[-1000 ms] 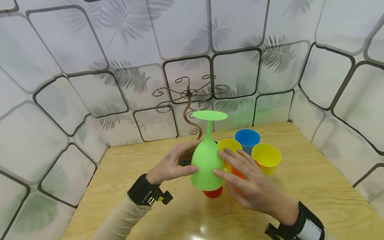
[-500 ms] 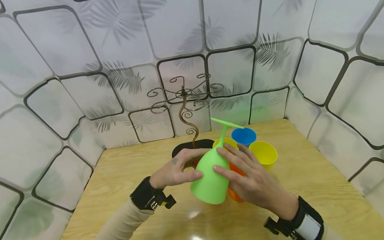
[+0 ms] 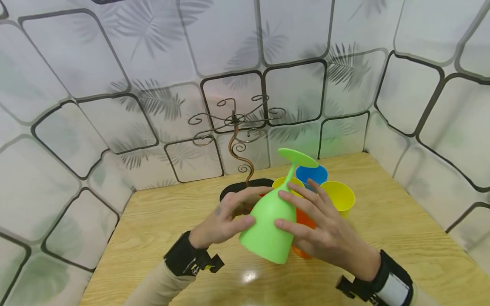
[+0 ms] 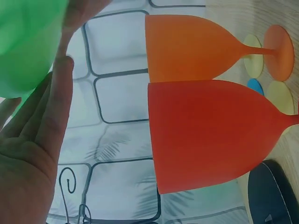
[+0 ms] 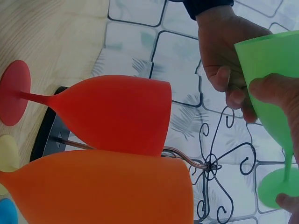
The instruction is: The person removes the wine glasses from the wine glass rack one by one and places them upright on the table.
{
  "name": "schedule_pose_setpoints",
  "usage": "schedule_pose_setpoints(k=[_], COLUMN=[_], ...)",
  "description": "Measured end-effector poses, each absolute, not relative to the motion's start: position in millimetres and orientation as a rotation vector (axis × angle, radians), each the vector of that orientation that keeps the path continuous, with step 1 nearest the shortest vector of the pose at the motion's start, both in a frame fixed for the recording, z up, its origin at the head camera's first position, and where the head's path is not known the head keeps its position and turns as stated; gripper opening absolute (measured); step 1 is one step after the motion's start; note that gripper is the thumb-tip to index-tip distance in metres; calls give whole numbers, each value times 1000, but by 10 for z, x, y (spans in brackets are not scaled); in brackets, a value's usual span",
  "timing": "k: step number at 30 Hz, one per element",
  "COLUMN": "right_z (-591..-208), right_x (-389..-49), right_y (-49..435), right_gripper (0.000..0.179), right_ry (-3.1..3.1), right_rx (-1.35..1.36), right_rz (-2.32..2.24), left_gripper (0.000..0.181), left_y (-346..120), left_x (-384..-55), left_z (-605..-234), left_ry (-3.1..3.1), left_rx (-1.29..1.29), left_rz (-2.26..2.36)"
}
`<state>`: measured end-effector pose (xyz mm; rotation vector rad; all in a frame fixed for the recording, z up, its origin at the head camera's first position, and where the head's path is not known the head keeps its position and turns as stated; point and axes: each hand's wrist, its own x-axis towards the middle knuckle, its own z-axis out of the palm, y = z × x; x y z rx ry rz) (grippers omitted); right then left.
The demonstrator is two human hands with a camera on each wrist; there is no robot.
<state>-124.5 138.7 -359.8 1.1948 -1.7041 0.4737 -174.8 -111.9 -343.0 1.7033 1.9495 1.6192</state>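
A light green plastic goblet (image 3: 268,223) is held upside down above the table, its bowl mouth downward and its foot tilted to the right. The left hand (image 3: 222,221) holds the bowl's left side, thumb in front and fingers behind. On the other side, the right hand (image 3: 325,231) grips the bowl with its thumb (image 5: 271,89) and fingers, one finger close to the stem. Behind the green goblet stand a red goblet (image 4: 210,135) and an orange goblet (image 4: 191,49), both upright and side by side; in the head view they are mostly hidden.
Two yellow goblets, one at the right (image 3: 338,197), and a blue goblet (image 3: 311,173) stand behind the right hand. A curled metal rack (image 3: 235,120) rises from a black base (image 3: 229,190) near the patterned wall (image 3: 172,34). Wooden table (image 3: 153,238) extends around.
The green goblet has tipped from nearly vertical, its foot swinging to the right and its mouth lower left. Both hands have stayed on it. The head view has shifted slightly.
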Motion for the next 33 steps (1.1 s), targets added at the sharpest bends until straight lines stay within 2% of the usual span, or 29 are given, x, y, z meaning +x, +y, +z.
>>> schedule_pose_setpoints(k=[11,22,26,33], right_z=[-3501,-3542,-3558,-3540], right_x=[-1236,-1196,-1152,-1099], right_y=[1380,1475,1516,1509], right_gripper=[57,95,96,82], right_ry=[-1685,-1706,-1741,-1759], right_rx=[1167,1219,1167,1099], right_rz=[808,1333,1503,1666], left_gripper=[41,38,40,39], left_y=[-1100,-1007,-974,-939], left_x=[-1698,-1642,-1635,-1629], left_z=[-3265,-3087,-3044,-3057], left_ry=[1978,2069,2115,2020], left_rx=[1976,2095,2054,2026], left_rz=[1780,1769,1750,1805])
